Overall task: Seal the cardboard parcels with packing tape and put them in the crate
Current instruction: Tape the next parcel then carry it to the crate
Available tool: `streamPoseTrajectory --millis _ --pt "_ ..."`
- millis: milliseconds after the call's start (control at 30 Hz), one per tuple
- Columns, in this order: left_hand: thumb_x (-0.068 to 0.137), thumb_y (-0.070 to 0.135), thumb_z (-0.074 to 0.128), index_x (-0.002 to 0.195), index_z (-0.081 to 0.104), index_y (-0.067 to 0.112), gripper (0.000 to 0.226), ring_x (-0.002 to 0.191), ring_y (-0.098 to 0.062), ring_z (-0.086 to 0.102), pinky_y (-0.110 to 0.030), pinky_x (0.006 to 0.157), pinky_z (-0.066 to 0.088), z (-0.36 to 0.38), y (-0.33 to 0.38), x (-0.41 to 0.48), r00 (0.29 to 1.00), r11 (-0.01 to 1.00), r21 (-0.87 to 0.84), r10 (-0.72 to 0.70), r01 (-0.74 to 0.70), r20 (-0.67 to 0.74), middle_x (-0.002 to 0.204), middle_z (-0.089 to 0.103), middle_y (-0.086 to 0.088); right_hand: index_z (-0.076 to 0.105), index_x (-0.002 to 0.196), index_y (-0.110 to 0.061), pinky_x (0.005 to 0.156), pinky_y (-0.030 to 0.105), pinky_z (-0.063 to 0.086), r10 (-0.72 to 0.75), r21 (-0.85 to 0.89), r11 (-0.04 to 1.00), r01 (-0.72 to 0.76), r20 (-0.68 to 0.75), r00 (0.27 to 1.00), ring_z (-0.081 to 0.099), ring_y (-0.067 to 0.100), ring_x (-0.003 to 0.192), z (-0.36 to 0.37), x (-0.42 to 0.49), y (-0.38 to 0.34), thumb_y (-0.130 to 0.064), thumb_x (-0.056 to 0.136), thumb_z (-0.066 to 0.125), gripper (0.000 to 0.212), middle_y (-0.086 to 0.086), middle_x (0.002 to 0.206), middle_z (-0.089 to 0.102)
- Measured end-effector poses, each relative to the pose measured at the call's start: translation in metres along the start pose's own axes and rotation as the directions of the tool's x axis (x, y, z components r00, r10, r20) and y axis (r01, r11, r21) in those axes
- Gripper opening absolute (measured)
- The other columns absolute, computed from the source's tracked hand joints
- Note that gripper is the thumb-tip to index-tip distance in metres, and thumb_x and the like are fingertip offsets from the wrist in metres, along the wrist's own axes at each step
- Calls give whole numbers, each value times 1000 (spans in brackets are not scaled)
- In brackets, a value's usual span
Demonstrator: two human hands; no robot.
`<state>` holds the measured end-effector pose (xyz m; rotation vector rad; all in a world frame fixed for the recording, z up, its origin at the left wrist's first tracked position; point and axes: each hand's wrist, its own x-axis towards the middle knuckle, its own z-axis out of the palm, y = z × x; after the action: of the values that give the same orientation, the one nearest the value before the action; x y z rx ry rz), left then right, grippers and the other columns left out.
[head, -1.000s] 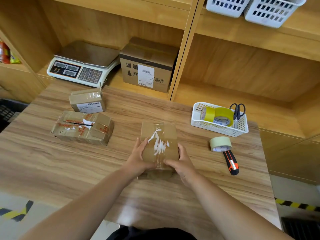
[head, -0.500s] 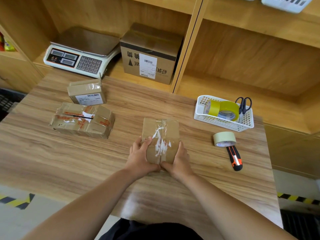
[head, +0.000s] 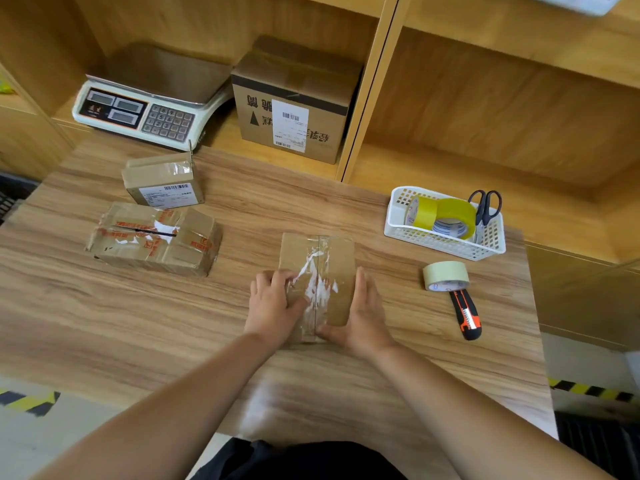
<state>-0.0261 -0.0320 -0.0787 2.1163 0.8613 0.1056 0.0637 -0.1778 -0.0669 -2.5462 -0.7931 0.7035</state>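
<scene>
Small brown cardboard parcel [head: 334, 268], clear-taped, lies on the wood-grain bench [head: 104, 323] between both hands, its long axis pointing away from me.
Left hand [head: 273, 308] curls its fingers [head: 277, 277] over the left top edge, and I see the right hand [head: 365, 315] pressed flat-fingered against the right side.

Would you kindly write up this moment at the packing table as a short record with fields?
Held parcel: middle of the table, clear tape along its top seam
Left hand: grips the parcel's left edge
Right hand: presses flat against its right side
Other parcels: labelled parcel and red-printed parcel, far left, untouched
Tools: tape roll beside utility knife; white basket with yellow tape and scissors
Shelf: scale, large box
</scene>
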Motion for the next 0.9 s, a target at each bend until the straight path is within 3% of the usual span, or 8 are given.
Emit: streamPoseTrajectory --millis 100,200,300,500,633,700,800,900 --pt "84 19 65 147 26 12 74 131 -25 27 -29 107 22 0 4 4 998 999 -47 -15 17 58 137 32 -8 -26 145 -10 118 39 -7 -98 -224 969 104 36 995 -22 25 144 -9 10 -4 -68 64 70 139 12 154 -29" --pt "95 17 47 152 9 9 69 141 -30 17 -36 113 20 2 1 5 996 998 47 36 -39 82 154 17 -15 -32 141 -9 117 46 -12 -159 -349 919 183 96 983 -32 28 140 -10 22 -10 -77 65 60 137 15 150 -35" --pt "100 21 39 151 6 6 63 144 -32 11 -37 115 17 2 4 6 992 990 117 63 -76 108 156 9 -20 -28 143 -7 117 47 -13 -107 -359 925 127 76 991 -32 27 139 -11 38 -13 -81 69 50 131 14 151 -34" --pt "97 34 47 151 4 4 74 145 -33 8 -35 116 13 0 1 7 985 980 161 91 -114 145 156 7 -23 -12 150 -11 117 48 -4 -85 -345 933 98 53 995 -14 31 145 -18 67 -18 -82 62 55 132 15 156 -18" --pt "80 51 67 152 -1 11 107 145 -28 4 -32 115 13 1 1 8 981 977 193 49 -86 186 157 1 -16 -2 151 -17 116 44 10 -79 -355 931 82 25 997 10 34 139 -24 80 -19 -82 56 61 131 12 154 0" --pt "71 54 74 152 -1 14 118 145 -26 3 -33 115 14 2 2 9 982 978 198 29 -66 185 157 -1 -14 12 150 -18 109 40 19 -87 -357 931 74 -20 996 22 31 131 -28 88 -20 -83 54 61 125 10 148 15" --pt "66 54 78 152 3 16 120 144 -26 6 -35 115 16 3 1 10 984 985 166 19 -48 174 156 3 -13 31 138 -18 99 38 30 -111 -392 916 80 -56 992 32 27 120 -36 101 -19 -83 52 61 112 6 134 32" --pt "64 51 80 151 8 17 118 141 -26 12 -32 114 18 3 -1 13 988 990 135 27 -48 153 150 14 -11 31 136 -16 98 38 33 -118 -367 923 120 26 993 32 27 120 -39 111 -20 -80 53 66 111 6 133 34"
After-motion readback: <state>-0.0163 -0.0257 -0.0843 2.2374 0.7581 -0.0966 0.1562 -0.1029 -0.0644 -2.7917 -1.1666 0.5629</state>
